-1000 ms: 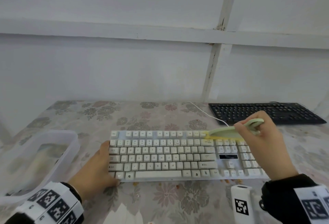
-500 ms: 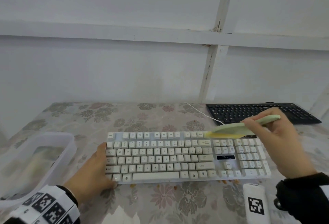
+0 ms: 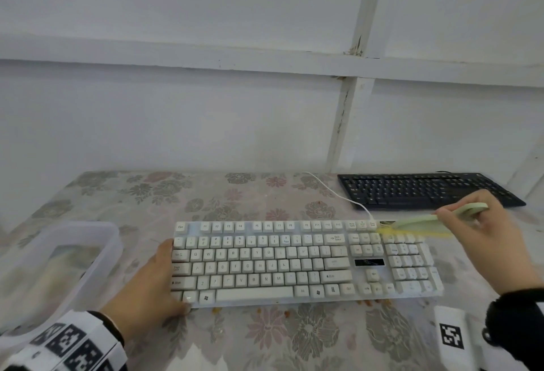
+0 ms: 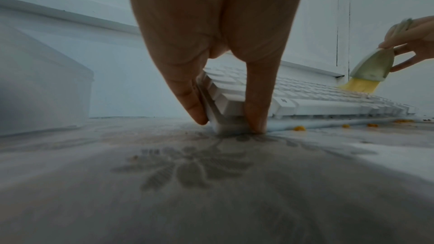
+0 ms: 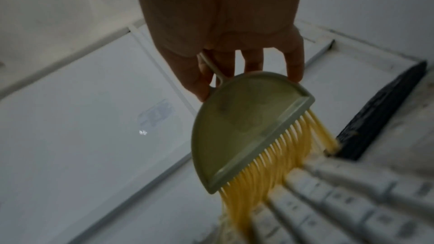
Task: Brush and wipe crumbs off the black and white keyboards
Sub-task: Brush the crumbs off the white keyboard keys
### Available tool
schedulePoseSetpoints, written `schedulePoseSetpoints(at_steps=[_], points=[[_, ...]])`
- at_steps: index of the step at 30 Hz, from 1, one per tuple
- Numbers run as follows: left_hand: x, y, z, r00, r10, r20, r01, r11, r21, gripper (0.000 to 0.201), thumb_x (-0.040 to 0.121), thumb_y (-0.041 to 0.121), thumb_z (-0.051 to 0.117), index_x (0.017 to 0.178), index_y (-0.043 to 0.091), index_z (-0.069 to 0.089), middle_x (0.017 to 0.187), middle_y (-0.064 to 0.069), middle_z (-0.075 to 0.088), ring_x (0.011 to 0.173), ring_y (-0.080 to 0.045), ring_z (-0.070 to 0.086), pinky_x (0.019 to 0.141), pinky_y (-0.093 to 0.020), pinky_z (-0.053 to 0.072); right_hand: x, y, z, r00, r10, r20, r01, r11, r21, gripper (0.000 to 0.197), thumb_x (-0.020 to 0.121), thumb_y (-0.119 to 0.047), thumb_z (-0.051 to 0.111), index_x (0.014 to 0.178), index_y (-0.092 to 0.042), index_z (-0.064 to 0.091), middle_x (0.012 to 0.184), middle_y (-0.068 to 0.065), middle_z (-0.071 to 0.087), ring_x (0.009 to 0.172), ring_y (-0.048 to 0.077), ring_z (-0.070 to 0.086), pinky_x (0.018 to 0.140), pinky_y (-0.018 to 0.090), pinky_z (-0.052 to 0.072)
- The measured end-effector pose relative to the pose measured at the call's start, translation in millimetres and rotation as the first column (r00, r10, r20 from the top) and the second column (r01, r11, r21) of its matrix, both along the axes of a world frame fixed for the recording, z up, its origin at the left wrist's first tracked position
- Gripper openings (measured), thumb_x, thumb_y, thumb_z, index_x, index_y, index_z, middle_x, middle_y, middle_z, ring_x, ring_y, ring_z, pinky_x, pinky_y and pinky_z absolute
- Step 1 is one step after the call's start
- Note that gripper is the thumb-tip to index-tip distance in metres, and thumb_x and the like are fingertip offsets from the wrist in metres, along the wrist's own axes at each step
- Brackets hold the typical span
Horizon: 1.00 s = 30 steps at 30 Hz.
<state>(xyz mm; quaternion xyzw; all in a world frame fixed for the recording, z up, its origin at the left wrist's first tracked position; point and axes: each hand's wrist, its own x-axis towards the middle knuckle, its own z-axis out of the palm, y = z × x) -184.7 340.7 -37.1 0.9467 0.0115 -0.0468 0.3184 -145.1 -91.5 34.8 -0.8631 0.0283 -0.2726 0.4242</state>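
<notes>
Against a white panelled wall, on a counter [image 3: 265,338] under a floral cloth: white keyboard [image 3: 294,264] at centre front, black keyboard [image 3: 426,191] well apart at the far right, unattended. Left hand [image 3: 147,285] braced at the white keyboard's near-left corner, thumb and a finger pinching the edge. Right hand [image 3: 494,247] closed in a firm grip round the handle of a small green brush [image 5: 244,123], yellow bristles [image 5: 277,170] pressed among the keys at the far row above the number pad. Orange crumbs [image 4: 299,128] scattered on the cloth just beside the keyboard's front edge. Clear plastic tub [image 3: 59,267] at the left. Step in hand, by all appearances: brushing the white keyboard, right-hand end. Next, likely, short strokes toward an edge, light enough to spare the keycaps; wiping and the black keyboard seemingly not yet reached.
</notes>
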Motion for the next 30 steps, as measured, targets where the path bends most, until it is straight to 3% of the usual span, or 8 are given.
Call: schedulePoseSetpoints(at_steps=[4,5,9,11,16,19,25,30], points=[[-0.8,-0.7,2.0,1.000,-0.004,0.014,0.004,1.000,-0.014,0.090,0.062,0.017,0.077,0.132,0.024,0.021,0.113,0.013,0.049,0.094,-0.001,0.053,0.067,-0.011,0.045,-6.4,2.6,8.3,0.989,-0.132,0.062,0.136,0.989,-0.057,0.015,0.088,-0.015,0.061,0.083,-0.023,0.051,0.078,-0.003,0.060,0.077,0.024,0.054,0.060,0.021,0.039],[-1.3,-1.8,3.1,1.000,-0.007,0.020,0.007,1.000,-0.019,0.089,0.063,0.016,0.077,0.132,0.023,0.022,0.113,0.014,0.048,0.094,0.000,0.053,0.067,-0.010,0.045,-10.3,8.8,12.5,0.987,-0.127,0.097,0.131,0.990,-0.041,0.014,0.088,-0.018,0.061,0.083,-0.027,0.051,0.079,-0.004,0.060,0.078,0.024,0.055,0.060,0.021,0.040],[-2.3,-3.8,5.2,1.000,-0.011,0.021,0.012,1.000,-0.021,0.086,0.065,0.014,0.076,0.130,0.023,0.022,0.108,0.020,0.045,0.091,0.005,0.051,0.066,-0.007,0.045,-29.2,61.6,31.6,0.983,-0.008,0.185,0.010,1.000,-0.009,0.015,0.088,-0.016,0.063,0.084,-0.025,0.052,0.076,-0.007,0.058,0.073,-0.012,0.053,0.062,0.000,0.037],[-2.4,-4.0,5.1,1.000,-0.011,0.025,0.011,1.000,-0.022,0.087,0.064,0.015,0.077,0.131,0.023,0.022,0.110,0.017,0.047,0.091,0.005,0.051,0.065,-0.007,0.046,-35.4,101.0,32.3,0.987,0.105,0.124,-0.105,0.994,-0.008,0.010,0.088,-0.016,0.063,0.087,-0.018,0.053,0.078,-0.013,0.057,0.073,-0.013,0.053,0.062,0.004,0.040],[-2.0,-2.4,2.6,1.000,-0.009,0.027,0.009,1.000,-0.024,0.087,0.063,0.015,0.078,0.131,0.023,0.024,0.112,0.012,0.051,0.092,0.002,0.053,0.065,-0.006,0.044,-46.4,206.5,12.4,0.919,0.393,-0.031,-0.393,0.919,0.009,0.013,0.090,-0.028,0.061,0.083,-0.027,0.050,0.081,-0.012,0.061,0.078,0.005,0.058,0.074,0.029,0.050],[-0.1,0.0,-1.2,0.999,0.000,0.035,0.000,1.000,-0.005,0.088,0.062,0.020,0.079,0.130,0.021,0.023,0.110,0.011,0.052,0.091,-0.001,0.054,0.064,-0.007,0.045,-53.5,251.5,7.9,0.882,0.471,-0.026,-0.472,0.881,-0.029,0.015,0.092,-0.037,0.054,0.083,-0.033,0.043,0.077,-0.016,0.055,0.086,0.012,0.055,0.086,0.043,0.045],[4.5,3.7,-8.1,0.999,0.015,0.044,-0.015,1.000,-0.004,0.086,0.060,0.031,0.081,0.126,0.022,0.026,0.103,0.014,0.056,0.089,0.000,0.058,0.069,-0.012,0.049,-59.0,284.5,-7.0,0.883,0.460,-0.093,-0.469,0.872,-0.140,0.009,0.094,-0.042,0.043,0.091,-0.034,0.040,0.090,-0.014,0.057,0.095,0.013,0.048,0.091,0.038,0.030],[1.0,0.7,-2.3,0.999,0.000,0.053,0.000,1.000,-0.017,0.085,0.063,0.019,0.079,0.126,0.024,0.022,0.105,0.015,0.051,0.088,0.002,0.053,0.066,-0.005,0.044,-55.9,272.3,-19.6,0.920,0.389,-0.056,-0.392,0.906,-0.161,0.008,0.087,-0.040,0.040,0.086,-0.035,0.034,0.072,-0.015,0.051,0.080,0.015,0.050,0.083,0.042,0.036]])
